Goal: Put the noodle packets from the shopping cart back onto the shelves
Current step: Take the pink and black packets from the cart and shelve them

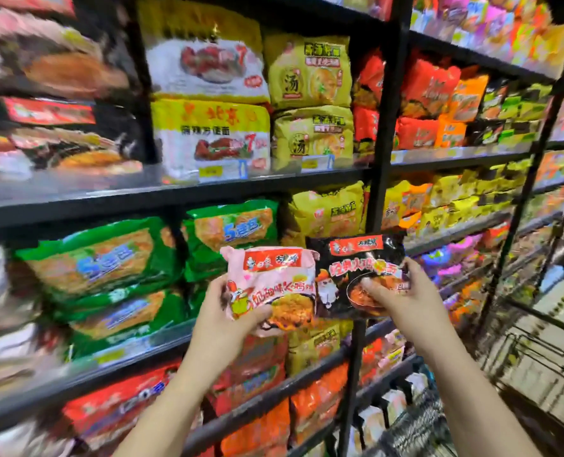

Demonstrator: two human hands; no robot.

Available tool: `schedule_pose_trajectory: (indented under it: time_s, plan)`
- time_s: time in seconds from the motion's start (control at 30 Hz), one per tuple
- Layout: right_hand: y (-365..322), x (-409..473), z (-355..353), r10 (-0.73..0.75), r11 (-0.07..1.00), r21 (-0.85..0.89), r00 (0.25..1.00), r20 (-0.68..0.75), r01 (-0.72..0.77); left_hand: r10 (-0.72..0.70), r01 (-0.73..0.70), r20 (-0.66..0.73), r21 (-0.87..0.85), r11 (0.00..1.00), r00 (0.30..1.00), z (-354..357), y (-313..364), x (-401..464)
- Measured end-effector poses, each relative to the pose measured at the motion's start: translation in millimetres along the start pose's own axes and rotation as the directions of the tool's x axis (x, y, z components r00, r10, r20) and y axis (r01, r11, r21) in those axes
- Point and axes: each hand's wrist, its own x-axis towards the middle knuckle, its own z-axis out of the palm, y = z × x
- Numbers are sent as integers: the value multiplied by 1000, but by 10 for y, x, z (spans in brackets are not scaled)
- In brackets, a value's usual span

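Left hand (222, 311) gripped pink noodle packet (270, 285), right hand (396, 291) pinched black noodle packet (356, 272); both upright, fronts facing camera, before stocked shelves (175, 189). Green multipacks (109, 258) behind, black upright post (386, 127) between bays.

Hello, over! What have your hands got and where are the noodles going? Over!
Left hand grips the pink packet. Right hand grips the black packet. Both held up before the shelves, not yet placed. Nothing in the way.
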Motion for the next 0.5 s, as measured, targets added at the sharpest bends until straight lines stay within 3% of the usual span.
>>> schedule_pose_trajectory:
  time_s: [0.27, 0.5]
  plan:
    - [-662, -820, 1283, -98, 995, 47, 982, 162, 91, -21, 31, -177, 56, 998, 984, -1753, 40, -810]
    - [-1313, -1538, 2495, -173, 984, 110, 917, 360, 143, -31, 91, -393, 133, 987, 919, -3173, 124, -1580]
